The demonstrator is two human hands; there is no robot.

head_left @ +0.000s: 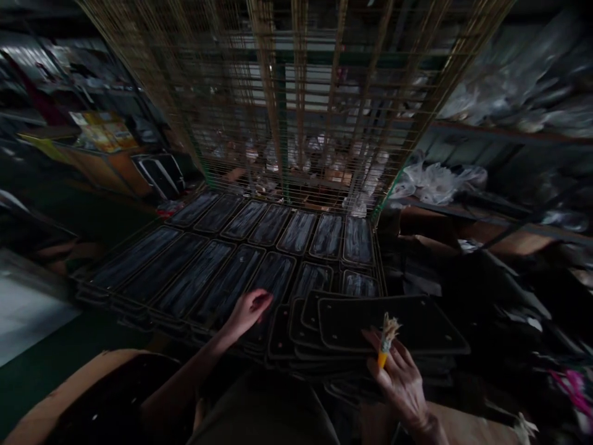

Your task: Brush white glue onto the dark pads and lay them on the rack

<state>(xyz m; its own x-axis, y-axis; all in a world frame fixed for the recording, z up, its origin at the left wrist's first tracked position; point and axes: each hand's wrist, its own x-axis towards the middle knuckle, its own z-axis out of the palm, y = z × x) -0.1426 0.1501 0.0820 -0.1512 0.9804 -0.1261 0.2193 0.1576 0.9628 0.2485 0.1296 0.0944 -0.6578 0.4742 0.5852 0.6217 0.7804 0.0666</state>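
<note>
My right hand (401,380) is closed around a small brush (386,341) with an orange handle and frayed pale bristles pointing up. It hovers at the near edge of a fanned stack of flat black pieces (393,324) with rounded corners. My left hand (248,312) reaches forward, fingers loosely curled, resting on a black piece at the near edge of the laid-out rows. Those rows of black pieces (259,247), streaked with a pale sheen, lie side by side on a low rack.
A tall stack of wire mesh racks (296,105) rises just behind the rows. Shelves with crumpled plastic bags (435,182) stand at the right. Boxes and a yellow package (104,131) sit at the left. The scene is dim.
</note>
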